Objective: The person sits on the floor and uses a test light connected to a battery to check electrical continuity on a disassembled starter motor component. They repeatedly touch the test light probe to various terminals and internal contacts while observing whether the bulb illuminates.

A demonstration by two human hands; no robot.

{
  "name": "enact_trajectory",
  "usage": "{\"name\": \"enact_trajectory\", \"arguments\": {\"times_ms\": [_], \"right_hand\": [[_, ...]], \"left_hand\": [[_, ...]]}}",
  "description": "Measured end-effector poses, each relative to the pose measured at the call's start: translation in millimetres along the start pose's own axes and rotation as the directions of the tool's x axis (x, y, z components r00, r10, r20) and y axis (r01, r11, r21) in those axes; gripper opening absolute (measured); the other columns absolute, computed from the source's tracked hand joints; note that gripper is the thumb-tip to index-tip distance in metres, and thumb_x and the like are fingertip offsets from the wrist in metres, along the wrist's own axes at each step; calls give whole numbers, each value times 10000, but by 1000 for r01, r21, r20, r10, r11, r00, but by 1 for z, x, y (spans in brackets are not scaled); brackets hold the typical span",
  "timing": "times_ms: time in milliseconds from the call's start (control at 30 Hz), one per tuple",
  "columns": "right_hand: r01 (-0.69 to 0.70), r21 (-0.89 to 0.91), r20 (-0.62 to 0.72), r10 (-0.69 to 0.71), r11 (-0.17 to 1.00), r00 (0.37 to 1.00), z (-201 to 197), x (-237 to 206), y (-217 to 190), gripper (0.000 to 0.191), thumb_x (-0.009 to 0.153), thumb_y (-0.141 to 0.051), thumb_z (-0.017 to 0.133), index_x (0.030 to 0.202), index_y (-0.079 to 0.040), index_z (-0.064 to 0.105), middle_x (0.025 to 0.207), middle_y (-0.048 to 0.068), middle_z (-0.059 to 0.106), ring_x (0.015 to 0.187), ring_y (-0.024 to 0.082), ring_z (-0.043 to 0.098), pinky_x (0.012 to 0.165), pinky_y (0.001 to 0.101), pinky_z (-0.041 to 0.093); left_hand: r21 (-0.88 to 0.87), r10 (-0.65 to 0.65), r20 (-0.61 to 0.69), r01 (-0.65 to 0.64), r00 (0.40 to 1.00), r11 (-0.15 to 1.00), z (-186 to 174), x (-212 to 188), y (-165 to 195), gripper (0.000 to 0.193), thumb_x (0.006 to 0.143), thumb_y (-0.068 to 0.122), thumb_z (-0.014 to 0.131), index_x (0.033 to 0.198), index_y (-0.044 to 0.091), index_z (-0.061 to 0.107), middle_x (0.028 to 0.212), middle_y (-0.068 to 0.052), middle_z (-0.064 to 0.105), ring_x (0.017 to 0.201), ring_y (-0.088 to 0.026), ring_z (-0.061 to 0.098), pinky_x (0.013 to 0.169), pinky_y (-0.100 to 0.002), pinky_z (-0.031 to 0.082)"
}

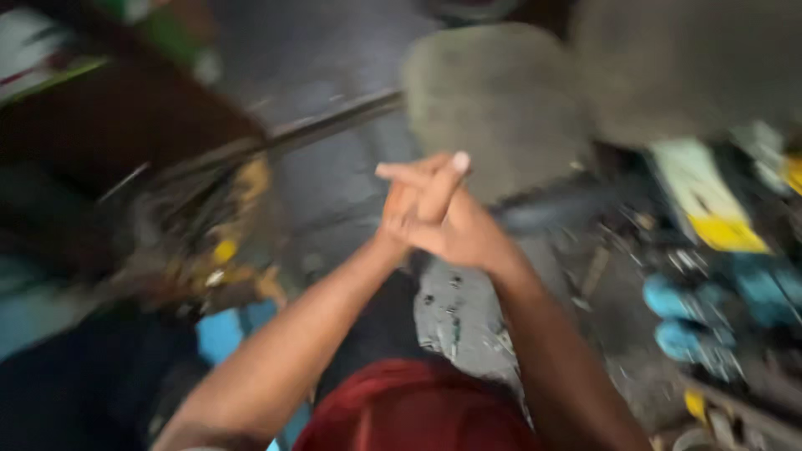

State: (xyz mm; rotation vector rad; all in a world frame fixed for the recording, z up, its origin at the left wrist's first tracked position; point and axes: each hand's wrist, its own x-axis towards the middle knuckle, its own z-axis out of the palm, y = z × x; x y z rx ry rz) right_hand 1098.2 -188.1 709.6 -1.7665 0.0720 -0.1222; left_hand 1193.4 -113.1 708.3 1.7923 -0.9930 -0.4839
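Nearest, at the bottom edge of the view, a dark red cloth covers the person's lap or knee; the picture is blurred throughout, so detail is limited. Both bare forearms rise from the lower corners and meet at mid-frame. The left hand and the right hand are pressed together, palm against palm, with fingers crossing each other; one fingertip points upward. No object can be made out between them, and whether anything is enclosed cannot be told.

Directly below the hands lies a grey speckled slab, partly hidden by the right forearm. To the left, a blue patch shows beside the left forearm, and above it sits a tangled heap of dark wire-like scrap with yellow pieces. To the right, two blue rounded items lie among small dark clutter, with a pale sheet bearing a yellow corner just beyond them.

Farther off, a long dark metal bar runs diagonally across the grey floor, passing behind the scrap heap. Two large grey rounded slabs stand beyond the hands at the top of the view, the right one cut by the frame edge. A dark brown panel fills the upper left.
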Motion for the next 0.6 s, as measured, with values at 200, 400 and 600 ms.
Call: {"name": "enact_trajectory", "arguments": {"times_ms": [200,400,600], "right_hand": [[317,-243,95,-302,917,948,18,226,-58,578,877,-360,796,1367,-82,663,1220,175,703,1201,335,657,1064,444,475],[189,37,-42,-187,981,981,4,393,-12,771,913,-487,716,1474,2,518,1141,219,646,1077,317,599,933,421,461],[287,278,-485,-125,917,866,-84,649,50,776,1037,-617,503,1548,-35,464,1507,168,552,1373,246,543,1175,368,422]], "left_hand": [[-535,-209,-214,64,954,842,-160,100,-63,584,1055,461,397,1100,-21,724,931,-127,735,898,-221,701,844,-354,566],[-812,-439,-214,90,872,576,-239,212,-122,714,1043,563,266,1367,28,611,1280,-179,683,1170,-265,653,1013,-383,530],[23,25,-273,-19,962,1000,-277,401,-210,839,828,378,724,1549,44,455,1689,-259,206,1541,-444,233,1230,-539,259]]}}
